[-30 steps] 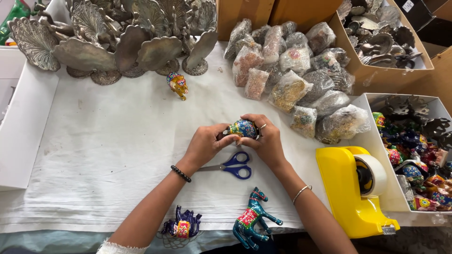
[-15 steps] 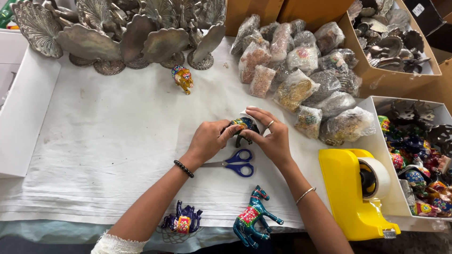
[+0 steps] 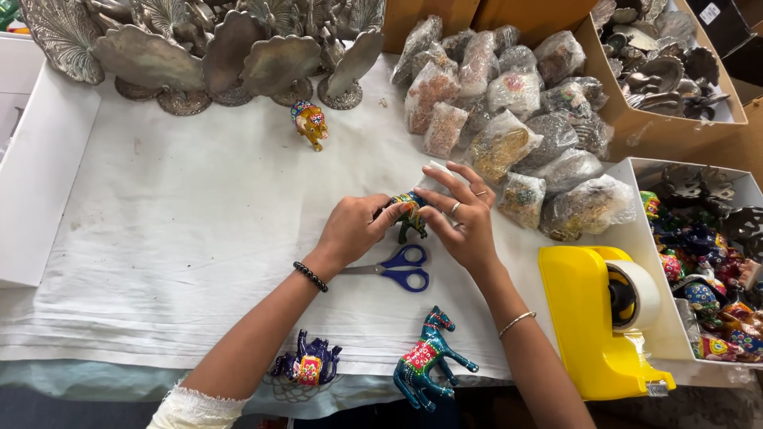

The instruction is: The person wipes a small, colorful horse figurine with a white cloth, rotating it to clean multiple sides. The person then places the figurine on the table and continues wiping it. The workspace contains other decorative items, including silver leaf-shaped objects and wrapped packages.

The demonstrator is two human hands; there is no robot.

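Now lower in both hands' closed fingers (image 3: 397, 210) — painted figurine (image 3: 410, 222), half hidden, shape unclear.

**Around the white cloth**

Blue-handled scissors (image 3: 395, 272) lying flat on the white cloth (image 3: 159, 238), blades pointing left. Near the front edge, a teal painted horse figurine (image 3: 430, 358) and a dark blue painted elephant figurine (image 3: 308, 367), well apart from each other. Farther back, a small yellow painted elephant figurine (image 3: 310, 123), standing alone just in front of a row of silver metal peacock figures (image 3: 207, 56). To the right, a heap of clear plastic bags (image 3: 517, 119) with wrapped pieces inside. Beside that, a yellow tape dispenser (image 3: 600, 318). At far right, a white box (image 3: 707, 262) full of painted figurines; behind, a cardboard box (image 3: 660, 79) of silver metal pieces.
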